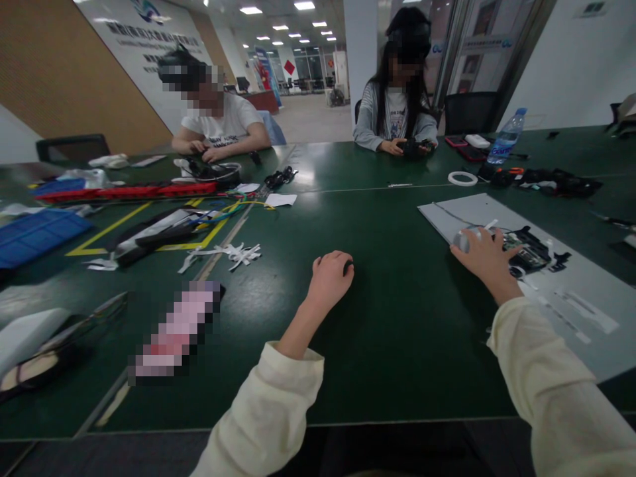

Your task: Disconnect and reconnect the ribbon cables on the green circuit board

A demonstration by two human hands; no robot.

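My left hand (330, 278) rests on the green table (387, 318), fingers curled around a small black object (348, 267) that shows only at the fingertips. My right hand (484, 255) lies on the grey mat (586, 311) at the right, fingers closed over a small silver-grey cylinder (461, 240). Just right of that hand sits a black device with an exposed circuit board (527, 246). Strips of white tape (571, 305) lie on the mat nearer to me.
Two other people sit across the table, each handling dark parts. A tape roll (462, 178), water bottle (507, 138), red strip (129, 192), blue trays (37, 232), white paper scraps (228, 254) and a pixelated pink item (176, 331) lie around.
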